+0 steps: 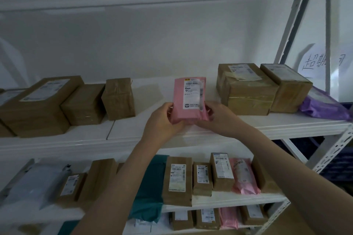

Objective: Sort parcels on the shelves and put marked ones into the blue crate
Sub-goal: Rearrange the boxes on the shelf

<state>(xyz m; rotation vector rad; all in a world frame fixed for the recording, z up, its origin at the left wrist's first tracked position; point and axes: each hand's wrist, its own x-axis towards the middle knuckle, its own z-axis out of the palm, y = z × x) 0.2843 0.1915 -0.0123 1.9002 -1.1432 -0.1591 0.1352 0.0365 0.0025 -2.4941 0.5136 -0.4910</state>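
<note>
Gripping a flat pink plastic mailer parcel [188, 99] with white printed label: left hand [162, 120] and right hand [219, 118] curled round its lower corners, upright above the white metal shelf [133, 135]. Flanked by brown taped cardboard boxes [246, 89] right, a small brown wrapped box [118, 99] left. Blue crate [340, 162] partly visible beyond shelf end, low right.

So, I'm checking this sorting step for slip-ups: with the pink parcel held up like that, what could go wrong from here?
1. Both hands, left hand and right hand, hold only the bottom end of the pink parcel; the soft mailer could flop or slip from that low grip.
2. The light is dim and the label is small, so a mark might be misread.
3. The purple bag overhangs the shelf at its right end and could slide off if bumped.
</note>
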